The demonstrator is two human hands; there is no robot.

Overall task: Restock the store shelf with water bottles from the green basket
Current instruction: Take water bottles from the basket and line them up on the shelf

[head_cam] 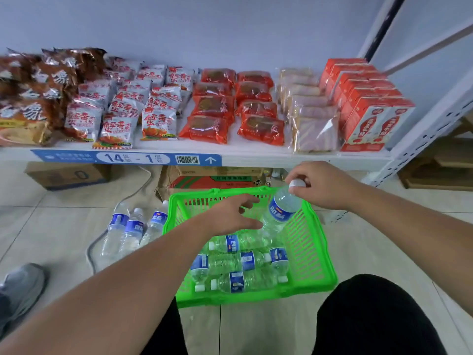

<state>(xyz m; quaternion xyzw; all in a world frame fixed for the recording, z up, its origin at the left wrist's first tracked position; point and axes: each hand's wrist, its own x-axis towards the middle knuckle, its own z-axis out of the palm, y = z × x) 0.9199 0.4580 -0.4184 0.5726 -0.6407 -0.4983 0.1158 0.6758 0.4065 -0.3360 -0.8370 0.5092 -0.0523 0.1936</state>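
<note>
Black-trousered knees (371, 316) frame the bottom of the view, so the person is crouched right over the bright green slatted plastic basket (311, 248) on the tiled floor. Progress-wise I'd call it early-to-middle. Three clear plastic water bottles with blue labels (133, 231) stand upright on the floor just left of the basket, near the gap under the white metal store shelf (256, 155), and none sits on a shelf board that I can see. Roughly half a dozen more bottles (243, 262) lie on their sides in the basket (hard to count exactly, they overlap). The right hand (320, 185) has its fingers curled round the white cap of one tilted water bottle (282, 208), its base low over the basket's far end, so this one looks mid-lift to me. The left hand (230, 213) hovers over the basket with fingers loosely spread, gripping nothing; whether its thumb touches that bottle I can't tell. The top board is packed with red and white snack packets (158, 108), so my guess is the rest go beside the standing three.
</note>
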